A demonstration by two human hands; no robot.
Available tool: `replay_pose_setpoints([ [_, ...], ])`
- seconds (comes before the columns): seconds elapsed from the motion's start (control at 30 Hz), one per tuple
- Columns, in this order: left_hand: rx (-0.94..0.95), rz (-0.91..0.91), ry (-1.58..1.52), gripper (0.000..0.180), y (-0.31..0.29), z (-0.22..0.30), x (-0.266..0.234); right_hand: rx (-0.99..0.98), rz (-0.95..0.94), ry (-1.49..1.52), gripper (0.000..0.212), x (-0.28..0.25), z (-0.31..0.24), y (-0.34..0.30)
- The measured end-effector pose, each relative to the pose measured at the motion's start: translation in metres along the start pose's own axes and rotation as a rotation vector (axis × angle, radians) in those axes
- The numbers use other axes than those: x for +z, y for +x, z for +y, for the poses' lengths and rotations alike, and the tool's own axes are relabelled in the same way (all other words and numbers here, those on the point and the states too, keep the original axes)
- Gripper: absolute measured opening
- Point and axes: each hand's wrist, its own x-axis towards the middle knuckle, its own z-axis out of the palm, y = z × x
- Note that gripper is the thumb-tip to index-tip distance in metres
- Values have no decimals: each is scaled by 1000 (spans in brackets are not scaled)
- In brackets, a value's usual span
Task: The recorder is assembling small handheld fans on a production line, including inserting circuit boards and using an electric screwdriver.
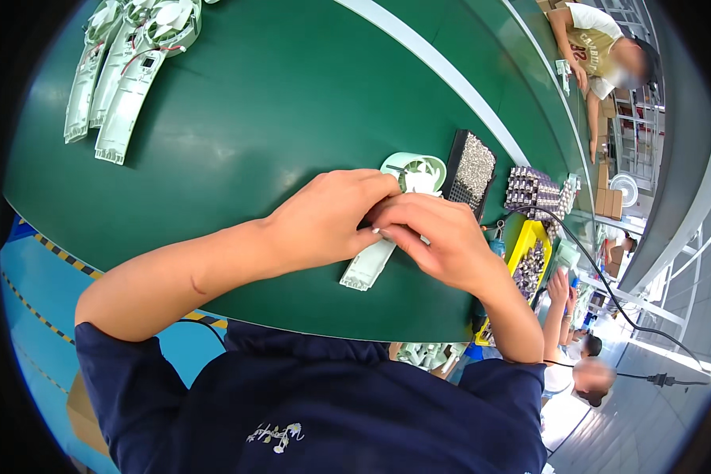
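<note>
A pale green handheld fan housing [369, 267] lies on the green table in front of me, its round fan head [415, 171] pointing away. My left hand [332, 215] closes over the housing's middle from the left, thumb and fingers bent onto it. From the right, my right hand [438, 237] is closed over the same spot, its fingertips meeting those of the left. A tiny white piece [377, 231] shows at the right fingertips; its kind is too small to tell. Both hands hide the centre of the handle.
Several fan housings with red wires [126, 103] lie at the far left. Right of my hands stand a black tray of small metal parts [474, 162], stacked dark cylindrical parts [533, 189], and a yellow bin [521, 245]. A black cable [600, 268] arches there; co-workers sit beyond.
</note>
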Motion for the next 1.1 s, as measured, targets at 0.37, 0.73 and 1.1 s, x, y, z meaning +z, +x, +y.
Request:
replay_pose_setpoints([
  [0.37, -40, -9, -16, 30, -1, 1, -2, 85, 191, 66, 25, 3, 5, -11],
  [0.73, -11, 17, 2, 30, -1, -1, 1, -21, 265, -293, 32, 1, 7, -18],
  [1.1, -32, 43, -55, 48, -1, -3, 5, 112, 83, -415, 21, -9, -16, -6],
])
